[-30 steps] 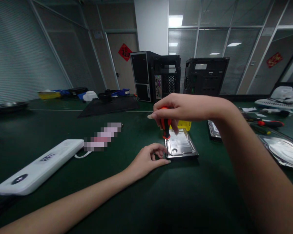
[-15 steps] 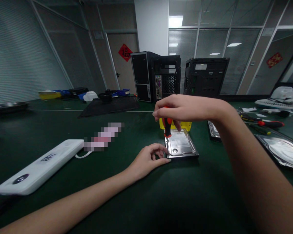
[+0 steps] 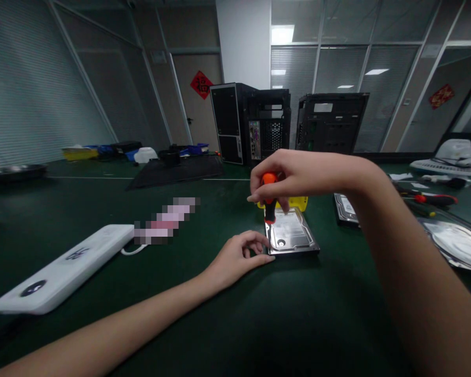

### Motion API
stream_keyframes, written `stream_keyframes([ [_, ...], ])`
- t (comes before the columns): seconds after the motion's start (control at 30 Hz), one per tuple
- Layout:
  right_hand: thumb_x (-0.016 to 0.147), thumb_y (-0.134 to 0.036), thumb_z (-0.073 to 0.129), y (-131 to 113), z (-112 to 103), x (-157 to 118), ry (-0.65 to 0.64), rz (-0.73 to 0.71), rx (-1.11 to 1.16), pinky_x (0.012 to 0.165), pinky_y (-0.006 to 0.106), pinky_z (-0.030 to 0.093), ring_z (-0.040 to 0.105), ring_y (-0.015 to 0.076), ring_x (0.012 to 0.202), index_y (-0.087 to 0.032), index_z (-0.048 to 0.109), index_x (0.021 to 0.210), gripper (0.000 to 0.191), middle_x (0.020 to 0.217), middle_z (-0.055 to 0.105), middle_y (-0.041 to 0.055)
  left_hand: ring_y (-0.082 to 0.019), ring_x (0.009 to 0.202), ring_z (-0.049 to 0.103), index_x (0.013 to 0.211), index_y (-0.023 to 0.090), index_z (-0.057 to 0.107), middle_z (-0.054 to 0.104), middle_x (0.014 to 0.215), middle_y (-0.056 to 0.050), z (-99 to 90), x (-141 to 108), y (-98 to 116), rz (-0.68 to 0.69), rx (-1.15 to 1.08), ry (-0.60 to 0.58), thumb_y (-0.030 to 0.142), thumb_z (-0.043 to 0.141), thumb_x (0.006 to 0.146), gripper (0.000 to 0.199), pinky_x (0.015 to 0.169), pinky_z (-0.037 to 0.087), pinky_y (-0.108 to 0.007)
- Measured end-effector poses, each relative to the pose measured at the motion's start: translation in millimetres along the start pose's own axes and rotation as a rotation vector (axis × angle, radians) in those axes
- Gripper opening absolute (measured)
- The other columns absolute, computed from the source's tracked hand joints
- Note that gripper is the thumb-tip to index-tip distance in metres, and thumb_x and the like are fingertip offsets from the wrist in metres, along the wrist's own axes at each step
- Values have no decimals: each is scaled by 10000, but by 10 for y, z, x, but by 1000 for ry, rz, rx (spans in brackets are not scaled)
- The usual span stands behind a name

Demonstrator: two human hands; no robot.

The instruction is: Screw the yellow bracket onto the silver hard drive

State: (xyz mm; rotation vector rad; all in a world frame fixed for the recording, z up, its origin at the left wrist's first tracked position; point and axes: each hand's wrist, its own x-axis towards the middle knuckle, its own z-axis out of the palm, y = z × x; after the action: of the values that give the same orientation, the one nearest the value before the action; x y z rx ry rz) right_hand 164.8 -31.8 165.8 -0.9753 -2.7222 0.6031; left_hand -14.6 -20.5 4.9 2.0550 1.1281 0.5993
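Observation:
A silver hard drive (image 3: 294, 230) with a pale label lies flat on the green table. My left hand (image 3: 237, 259) grips its near left corner, fingers curled and thumb along the front edge. Above the same corner, my right hand (image 3: 280, 175) is wrapped round the handle of a red and black screwdriver (image 3: 270, 213). The screwdriver stands upright, its shaft running down to the drive's corner by my left fingertips; the tip itself is hard to make out. Directly behind the drive sits a yellow object (image 3: 299, 203), partly covered by my right hand.
Two black computer cases (image 3: 225, 123) stand at the back. Right of my forearm lie another hard drive (image 3: 461, 243), a red and black hand tool (image 3: 435, 199) and a white keyboard. At left is a white power bank (image 3: 66, 269) with a cable; a black mat (image 3: 176, 172) lies behind.
My right fingers have shifted on the screwdriver, and its orange-red handle end now shows more. My left hand and the hard drive stay put.

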Motion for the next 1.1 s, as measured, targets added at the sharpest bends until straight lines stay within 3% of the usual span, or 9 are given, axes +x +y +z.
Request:
stream_keyframes([
  [0.23,758,-379,512,9,12,13,-1,-1,-13,585,214,414,568,102,691,-142,597,848,266,821,611,35,-105,596,445,921,164,579,539,759,2,-3,-9,38,-2,0,8,466,594,669,394,507,325,-204],
  [0.43,741,-498,482,28,40,21,90,77,-79,527,219,380,542,110,634,-135,586,818,386,749,606,49,-105,600,444,914,169,583,533,753,5,12,-3,38,9,10,23,476,585,679,387,507,321,-201],
  [0.7,764,-294,494,27,41,7,80,26,-94,573,218,403,563,127,714,-144,563,937,239,880,612,65,-98,589,427,935,169,579,514,752,11,1,-5,11,19,7,3,486,572,693,400,495,315,-197],
  [0.9,768,-365,499,18,33,19,59,13,-114,608,232,421,577,132,736,-150,573,916,271,863,617,54,-100,593,433,947,166,577,515,759,7,0,-1,-9,19,10,-5,493,563,700,410,492,310,-195],
  [1.1,757,-326,528,14,29,21,94,47,-141,600,226,440,588,132,739,-140,582,901,242,851,628,58,-110,627,449,927,164,586,526,760,4,5,4,10,30,10,2,487,558,705,392,510,312,-199],
])
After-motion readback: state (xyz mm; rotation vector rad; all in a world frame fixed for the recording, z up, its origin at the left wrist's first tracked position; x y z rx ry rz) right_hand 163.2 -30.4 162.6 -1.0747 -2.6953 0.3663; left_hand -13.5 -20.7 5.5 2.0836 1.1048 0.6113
